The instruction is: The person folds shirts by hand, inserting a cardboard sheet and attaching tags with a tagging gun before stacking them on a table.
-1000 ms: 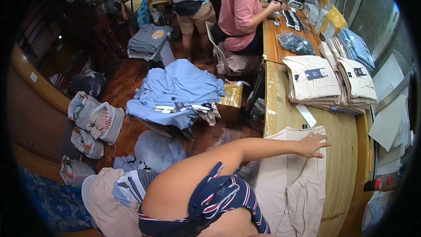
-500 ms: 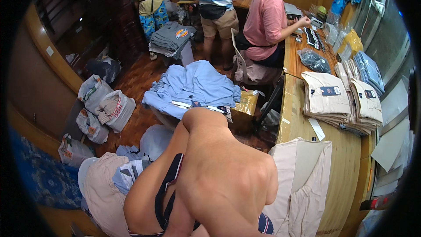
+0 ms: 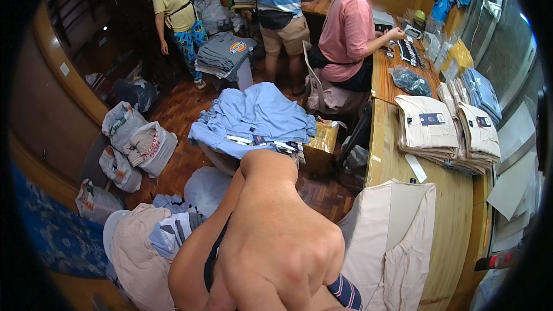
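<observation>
My left arm is bent, its elbow pointing forward, and my left hand [image 3: 282,242] looms very close in the lower middle. The back of the hand and its knuckles show, but its fingers are hidden, so I cannot tell what they touch. A navy striped trim [image 3: 216,253] shows beside the arm, and a striped navy cloth edge [image 3: 345,292] lies below the hand. My right hand is not in view. To the right, a pale beige garment [image 3: 383,242] is spread on the wooden table [image 3: 455,219]. Past my elbow sits a pile of light blue shirts [image 3: 253,115].
Folded beige garments [image 3: 429,129] with tags are stacked on the table. Grey folded clothes [image 3: 222,55] stand on a stool. Filled plastic bags [image 3: 152,150] line the left floor. A person in pink [image 3: 348,29] sits at the table; two others stand behind. Beige cloth [image 3: 141,247] lies at lower left.
My left hand has shifted slightly left and downward, uncovering more floor beside the table. The person in yellow has moved left and lowered one arm.
</observation>
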`<move>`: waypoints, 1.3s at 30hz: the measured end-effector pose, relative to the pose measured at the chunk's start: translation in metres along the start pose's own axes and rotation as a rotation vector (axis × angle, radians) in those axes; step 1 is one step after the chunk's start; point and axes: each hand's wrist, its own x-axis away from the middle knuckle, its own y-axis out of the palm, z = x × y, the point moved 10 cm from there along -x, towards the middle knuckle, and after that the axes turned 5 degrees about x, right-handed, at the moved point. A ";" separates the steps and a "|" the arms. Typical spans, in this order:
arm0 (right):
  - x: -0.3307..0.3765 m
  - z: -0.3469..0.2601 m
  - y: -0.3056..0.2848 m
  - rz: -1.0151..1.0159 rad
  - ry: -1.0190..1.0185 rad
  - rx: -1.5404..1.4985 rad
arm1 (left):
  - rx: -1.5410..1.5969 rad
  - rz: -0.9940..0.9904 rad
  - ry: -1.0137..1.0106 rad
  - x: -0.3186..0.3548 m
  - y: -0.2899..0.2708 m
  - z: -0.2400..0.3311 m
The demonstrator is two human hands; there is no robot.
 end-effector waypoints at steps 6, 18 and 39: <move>-0.005 0.001 0.002 0.014 0.000 -0.006 | 0.069 0.006 -0.077 -0.003 -0.001 -0.008; 0.006 -0.007 -0.014 0.000 -0.007 0.018 | 0.114 -0.057 -0.131 -0.003 0.005 -0.010; 0.009 -0.001 -0.015 0.064 -0.009 0.059 | 0.061 0.063 0.041 0.002 -0.020 0.003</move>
